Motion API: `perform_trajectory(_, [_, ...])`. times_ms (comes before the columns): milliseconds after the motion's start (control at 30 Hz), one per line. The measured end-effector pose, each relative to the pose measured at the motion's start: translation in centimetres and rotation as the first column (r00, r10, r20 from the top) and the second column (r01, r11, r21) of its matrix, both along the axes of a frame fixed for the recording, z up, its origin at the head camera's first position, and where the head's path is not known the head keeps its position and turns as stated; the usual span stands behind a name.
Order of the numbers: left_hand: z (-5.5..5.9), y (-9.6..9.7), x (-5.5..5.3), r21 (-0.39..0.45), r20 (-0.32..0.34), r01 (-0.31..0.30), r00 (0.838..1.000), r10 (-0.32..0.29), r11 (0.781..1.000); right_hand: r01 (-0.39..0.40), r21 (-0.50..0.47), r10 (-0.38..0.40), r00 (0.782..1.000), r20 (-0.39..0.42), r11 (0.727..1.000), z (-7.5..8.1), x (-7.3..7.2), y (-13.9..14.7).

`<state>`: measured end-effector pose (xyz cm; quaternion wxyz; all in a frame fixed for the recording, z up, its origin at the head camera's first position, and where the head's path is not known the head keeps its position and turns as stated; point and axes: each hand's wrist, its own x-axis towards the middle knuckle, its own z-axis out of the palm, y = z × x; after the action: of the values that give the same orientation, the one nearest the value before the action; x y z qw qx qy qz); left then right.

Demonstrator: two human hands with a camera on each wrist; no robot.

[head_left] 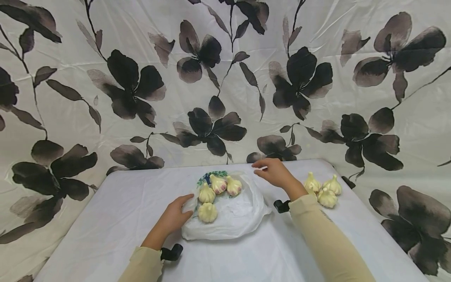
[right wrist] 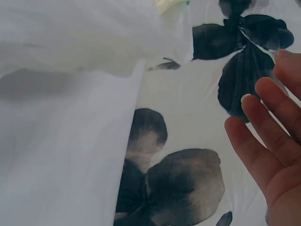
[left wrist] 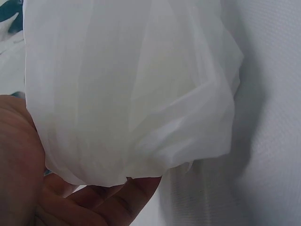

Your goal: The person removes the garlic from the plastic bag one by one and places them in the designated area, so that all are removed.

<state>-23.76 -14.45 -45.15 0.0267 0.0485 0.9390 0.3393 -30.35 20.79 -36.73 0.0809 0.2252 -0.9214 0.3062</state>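
Found left grip [head_left: 172,216] partly closed, with fingers curled about the left edge of the white plastic bag [head_left: 234,219]; cannot tell how firmly. Found right grip [head_left: 276,174] open, with fingers spread and nothing held, near the bag's far right edge. Counted four garlic bulbs [head_left: 207,193] on the bag's left and far portions. Located a loose cluster of bulbs [head_left: 327,197] on the bench [head_left: 116,219], beyond the right wrist. Judged as bagging, part done, without excluding unloading. For the next move, recommend steadying the left edge, reaching right for one loose bulb, then lowering it onto the bag's bare portion without snagging thin plastic.
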Motion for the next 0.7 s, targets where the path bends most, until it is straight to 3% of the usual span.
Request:
perform_trajectory(367, [0.3,0.1,0.3,0.009,-0.008,0.023,1.0,-0.023,1.0,-0.017,0.032,0.015,0.999,0.052,0.999,0.4,-0.9,-2.2])
perform_trajectory(700, [0.6,0.3,0.2,-0.004,0.025,0.019,1.0,-0.019,1.0,-0.007,-0.024,0.008,0.998,0.069,1.0,-0.4,-2.1,-4.1])
